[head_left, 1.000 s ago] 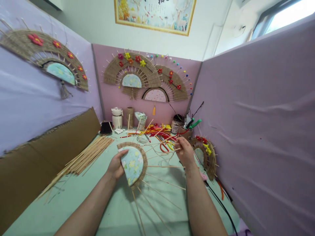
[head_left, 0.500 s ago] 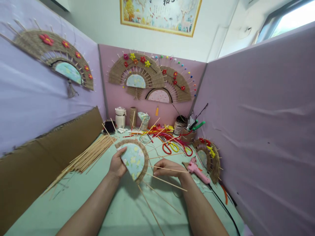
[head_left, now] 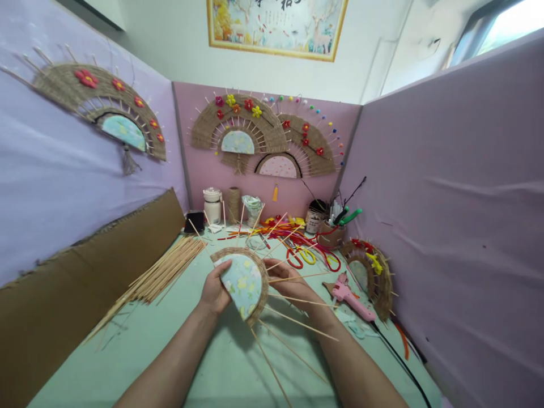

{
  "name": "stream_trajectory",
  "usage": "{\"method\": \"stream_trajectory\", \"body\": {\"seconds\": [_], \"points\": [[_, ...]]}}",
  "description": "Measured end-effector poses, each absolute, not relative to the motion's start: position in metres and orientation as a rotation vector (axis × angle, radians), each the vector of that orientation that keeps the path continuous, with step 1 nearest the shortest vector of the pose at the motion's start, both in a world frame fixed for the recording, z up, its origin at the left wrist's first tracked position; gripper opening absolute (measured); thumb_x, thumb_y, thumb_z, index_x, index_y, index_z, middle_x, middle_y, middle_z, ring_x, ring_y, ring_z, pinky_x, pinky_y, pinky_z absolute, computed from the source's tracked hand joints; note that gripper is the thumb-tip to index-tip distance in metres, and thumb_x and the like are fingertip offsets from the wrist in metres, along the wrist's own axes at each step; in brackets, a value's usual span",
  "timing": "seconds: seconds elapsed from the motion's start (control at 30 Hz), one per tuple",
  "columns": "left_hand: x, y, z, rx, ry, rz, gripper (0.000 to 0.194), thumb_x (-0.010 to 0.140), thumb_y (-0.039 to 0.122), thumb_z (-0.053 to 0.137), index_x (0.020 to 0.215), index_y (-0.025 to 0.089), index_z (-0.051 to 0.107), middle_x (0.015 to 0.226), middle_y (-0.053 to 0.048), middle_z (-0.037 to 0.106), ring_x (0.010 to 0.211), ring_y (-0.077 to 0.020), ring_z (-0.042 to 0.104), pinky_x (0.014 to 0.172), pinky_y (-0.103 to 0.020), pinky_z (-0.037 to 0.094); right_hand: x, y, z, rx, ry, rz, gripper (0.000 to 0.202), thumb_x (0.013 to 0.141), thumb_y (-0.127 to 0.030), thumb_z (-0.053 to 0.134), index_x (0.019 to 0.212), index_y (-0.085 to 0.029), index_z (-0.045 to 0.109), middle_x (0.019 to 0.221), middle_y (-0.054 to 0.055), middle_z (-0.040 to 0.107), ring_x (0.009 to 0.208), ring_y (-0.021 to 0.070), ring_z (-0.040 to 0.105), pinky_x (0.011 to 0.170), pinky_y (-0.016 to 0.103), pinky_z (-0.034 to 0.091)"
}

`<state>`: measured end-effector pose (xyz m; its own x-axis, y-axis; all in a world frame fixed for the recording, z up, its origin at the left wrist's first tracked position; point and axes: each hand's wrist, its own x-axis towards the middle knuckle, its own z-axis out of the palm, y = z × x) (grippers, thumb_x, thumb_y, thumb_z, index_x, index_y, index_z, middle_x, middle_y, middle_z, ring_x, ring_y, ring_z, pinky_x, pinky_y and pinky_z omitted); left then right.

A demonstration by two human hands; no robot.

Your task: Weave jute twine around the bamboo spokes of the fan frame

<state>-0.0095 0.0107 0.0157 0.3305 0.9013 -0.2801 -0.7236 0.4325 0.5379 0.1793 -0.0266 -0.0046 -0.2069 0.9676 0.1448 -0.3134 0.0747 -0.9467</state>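
Observation:
My left hand [head_left: 216, 289] grips the straight edge of a half-round fan [head_left: 243, 283], its thumb on the pale blue flowered cloth. A band of brown twine [head_left: 262, 276] runs round the curved rim. Thin wooden sticks [head_left: 301, 324] spread outward from the rim like rays. My right hand [head_left: 287, 283] is at the right side of the rim, behind several sticks, its fingers bent close to the twine band. The sticks and rim partly cover those fingertips, and whatever they hold is too small to make out.
A pile of loose sticks [head_left: 165, 272] lies left, beside a cardboard strip [head_left: 106, 272]. A pink glue gun [head_left: 352, 298] with a black cord lies right. Red-handled scissors [head_left: 294, 259], a twine spool [head_left: 234, 205] and a white jar [head_left: 212, 205] sit farther back. A finished fan [head_left: 378, 277] leans right.
My right hand has moved up and inward, from below the right-hand sticks to behind them at the rim. My left hand keeps its hold on the fan. The whole view has shifted slightly.

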Motion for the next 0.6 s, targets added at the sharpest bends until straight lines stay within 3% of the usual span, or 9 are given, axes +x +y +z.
{"method": "stream_trajectory", "body": {"seconds": [0.2,0.27,0.43,0.6], "points": [[-0.006,0.014,0.012,0.334,0.686,1.14,0.042,0.078,0.01,0.053,0.119,0.008,0.056,0.082,-0.012,0.074,0.079,-0.0261,0.07,0.086,-0.042,0.052,0.172,-0.04,0.005,-0.736,-1.034,1.649,0.044,0.062,-0.019,0.076,0.103,-0.023,0.062,0.107,0.005,0.065,0.093,0.0191,0.063,0.077,0.033,0.05],[-0.005,0.016,0.011,0.332,0.708,1.144,0.042,0.078,0.011,0.053,0.12,0.008,0.055,0.081,-0.012,0.073,0.077,-0.0259,0.07,0.086,-0.043,0.052,0.17,-0.04,0.004,-0.729,-1.007,1.663,0.041,0.061,-0.02,0.076,0.1,-0.021,0.062,0.099,0.004,0.066,0.081,0.0156,0.063,0.068,0.028,0.049],[-0.004,0.017,0.009,0.323,0.733,1.139,0.042,0.079,0.012,0.051,0.121,0.01,0.055,0.078,-0.01,0.073,0.073,-0.0255,0.07,0.084,-0.043,0.053,0.166,-0.033,-0.004,-0.829,-0.997,1.624,0.037,0.062,-0.028,0.077,0.094,-0.018,0.063,0.07,-0.001,0.064,0.053,0.0079,0.051,0.05,0.02,0.037],[-0.002,0.016,0.011,0.357,0.767,1.152,0.042,0.079,0.012,0.051,0.121,0.007,0.054,0.077,-0.01,0.073,0.072,-0.0245,0.07,0.082,-0.041,0.053,0.17,-0.033,-0.004,-0.845,-1.107,1.599,0.032,0.067,-0.034,0.075,0.092,-0.016,0.067,0.071,0.0,0.06,0.046,0.0032,0.034,0.041,0.019,0.019]]}}
